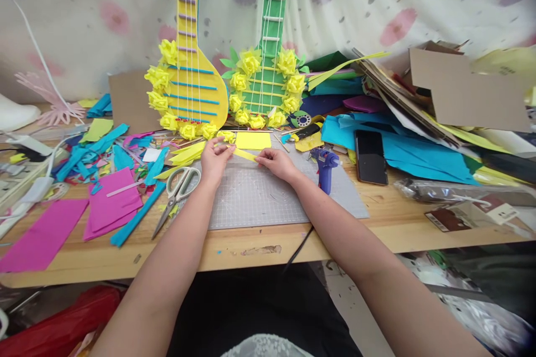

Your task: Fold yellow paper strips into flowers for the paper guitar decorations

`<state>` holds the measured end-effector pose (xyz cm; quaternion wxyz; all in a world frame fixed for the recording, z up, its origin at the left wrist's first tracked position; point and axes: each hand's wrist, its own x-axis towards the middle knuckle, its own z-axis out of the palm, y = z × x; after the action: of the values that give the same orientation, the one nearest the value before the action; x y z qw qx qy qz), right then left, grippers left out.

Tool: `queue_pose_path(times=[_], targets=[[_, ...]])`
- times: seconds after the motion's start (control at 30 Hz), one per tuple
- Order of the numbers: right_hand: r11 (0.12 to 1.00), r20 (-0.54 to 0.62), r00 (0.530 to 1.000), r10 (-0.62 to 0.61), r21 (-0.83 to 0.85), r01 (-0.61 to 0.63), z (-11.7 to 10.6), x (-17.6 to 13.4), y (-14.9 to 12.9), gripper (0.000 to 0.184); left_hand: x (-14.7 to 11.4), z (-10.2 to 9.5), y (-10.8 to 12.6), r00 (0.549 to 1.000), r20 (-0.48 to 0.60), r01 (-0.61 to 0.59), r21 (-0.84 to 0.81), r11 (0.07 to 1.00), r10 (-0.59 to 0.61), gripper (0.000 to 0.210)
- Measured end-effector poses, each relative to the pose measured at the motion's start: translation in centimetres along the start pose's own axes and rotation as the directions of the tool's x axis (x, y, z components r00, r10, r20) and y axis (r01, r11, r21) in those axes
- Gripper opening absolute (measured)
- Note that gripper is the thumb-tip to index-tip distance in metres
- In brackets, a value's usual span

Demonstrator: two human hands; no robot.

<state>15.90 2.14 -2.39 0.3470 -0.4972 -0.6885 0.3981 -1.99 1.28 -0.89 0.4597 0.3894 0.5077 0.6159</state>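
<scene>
A yellow paper strip (245,154) is stretched between my two hands above the grey cutting mat (259,201). My left hand (214,162) pinches its left end, close to a yellow paper flower whose hold I cannot make out. With thumb and fingertips my right hand (274,163) grips the other end. Behind them lies a stack of yellow paper (253,140), and more yellow strips (187,153) fan out left of my left hand. Scissors (178,192) rest beside my left forearm. A blue glue gun (325,167) stands right of my right hand.
Yellow (201,81) and green (268,83) paper guitars with yellow flowers lean at the back. Pink sheets (115,201) and blue scraps lie left. A phone (371,156), blue paper (414,148) and cardboard (456,89) crowd the right. A black cord (299,248) hangs over the front edge.
</scene>
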Motion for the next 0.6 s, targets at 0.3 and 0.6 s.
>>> queue_pose_path(times=[0.3, 0.6], targets=[[1.000, 0.023, 1.000, 0.021, 0.008, -0.021, -0.3, -0.1, 0.2, 0.025, 0.5, -1.2, 1.1, 0.996, 0.065, -0.062, 0.070, 0.996, 0.057, 0.053], [0.997, -0.023, 0.998, 0.059, 0.044, -0.058, -0.3, -0.1, 0.0, 0.021, 1.6, -2.4, 1.7, 0.983, -0.073, -0.155, 0.137, 0.978, 0.166, 0.040]])
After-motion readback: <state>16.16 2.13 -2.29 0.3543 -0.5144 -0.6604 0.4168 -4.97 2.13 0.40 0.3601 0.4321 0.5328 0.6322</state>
